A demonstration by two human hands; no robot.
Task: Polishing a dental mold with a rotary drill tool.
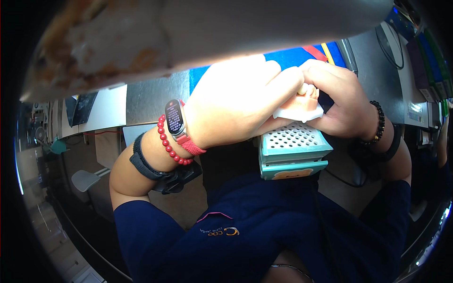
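Over the near part of the bench, my two hands grip a small dental model (298, 106) between them. Its base looks peach with a white lower rim, and a few ivory teeth stand along its top. My left hand (233, 101), washed out by strong light, presses thumb and fingers on the model's left side. On the other side my right hand (343, 96) is curled round it, fingers bent. Just below the model sits a teal box (296, 150) with a white perforated top. The hands cover the model's sides, and some fingertips are hidden.
A large white lamp housing (264, 23) hangs across the top, close overhead. Beyond my hands lie a blue mat (292, 54), a red strip (314, 53), a yellow stick (328, 54) and a dark rod-shaped tool (348, 56). Folders (427, 61) stand at the far right.
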